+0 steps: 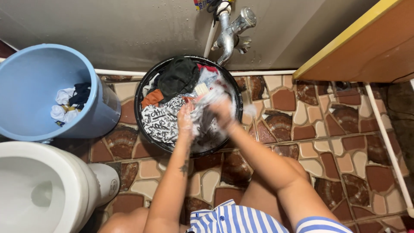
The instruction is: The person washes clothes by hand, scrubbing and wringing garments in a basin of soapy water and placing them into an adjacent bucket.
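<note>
My striped shorts (241,220) sit nearest; both soapy hands, left hand (185,118) and right hand (222,110), fingers clenched on a pale garment (206,100), rub it over the black basin (144,125).

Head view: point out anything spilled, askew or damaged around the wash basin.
Nothing stands out as spilled or damaged. The black basin sits upright under the tap, full of soapy clothes; both sudsy hands, left and right, rub a garment. The blue bucket beside it leans slightly, but that may be the camera angle.
</note>
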